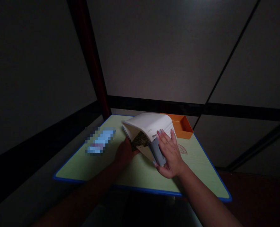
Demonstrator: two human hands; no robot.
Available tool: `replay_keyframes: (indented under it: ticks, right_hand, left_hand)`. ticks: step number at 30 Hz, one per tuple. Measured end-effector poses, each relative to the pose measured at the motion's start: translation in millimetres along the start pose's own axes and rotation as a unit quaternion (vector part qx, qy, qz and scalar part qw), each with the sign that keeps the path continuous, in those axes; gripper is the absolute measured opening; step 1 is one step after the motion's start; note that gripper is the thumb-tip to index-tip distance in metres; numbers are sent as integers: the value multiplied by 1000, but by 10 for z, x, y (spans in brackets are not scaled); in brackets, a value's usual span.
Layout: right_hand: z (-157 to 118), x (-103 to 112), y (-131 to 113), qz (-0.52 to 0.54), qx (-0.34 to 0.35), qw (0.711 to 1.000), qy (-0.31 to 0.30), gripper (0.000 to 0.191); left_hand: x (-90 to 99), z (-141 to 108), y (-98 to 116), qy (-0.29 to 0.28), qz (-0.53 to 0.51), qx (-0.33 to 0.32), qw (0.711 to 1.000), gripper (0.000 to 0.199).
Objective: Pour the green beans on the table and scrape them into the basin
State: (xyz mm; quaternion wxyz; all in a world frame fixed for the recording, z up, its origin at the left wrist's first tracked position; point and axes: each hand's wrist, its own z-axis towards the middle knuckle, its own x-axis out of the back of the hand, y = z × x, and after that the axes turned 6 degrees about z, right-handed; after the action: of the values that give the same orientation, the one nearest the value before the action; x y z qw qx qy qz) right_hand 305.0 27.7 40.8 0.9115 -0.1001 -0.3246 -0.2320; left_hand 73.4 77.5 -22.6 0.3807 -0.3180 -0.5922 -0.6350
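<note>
A book [146,121] with white pages is held partly open above the table, its pages bowed up into an arch. Inside the arch, a dark patterned page or cover shows. My right hand [170,152] grips the book's right side, fingers lying over the page edges and thumb below, against a grey part that looks like the spine or cover. My left hand [125,154] is in shadow at the book's lower left edge and holds it there. Most of the left fingers are hidden behind or under the book.
The small pale green table [135,175] has a blue edge. An orange open box [188,134] stands at its back right, partly behind the book. A blurred-out bluish rectangle [102,141] lies at the left. A protractor print [182,149] marks the tabletop. Walls rise behind and left.
</note>
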Motion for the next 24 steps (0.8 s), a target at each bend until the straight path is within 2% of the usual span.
replay_keyframes:
  ticks: [11, 24]
  right_hand:
    - [-2, -5, -13, -5, 14, 1000, -11, 98]
    - [9, -3, -19, -9, -17, 1000, -16, 101]
  left_hand:
    - [-12, 12, -17, -3, 6, 1, 1000, 47]
    - [20, -5, 5, -8, 23, -10, 1000, 47]
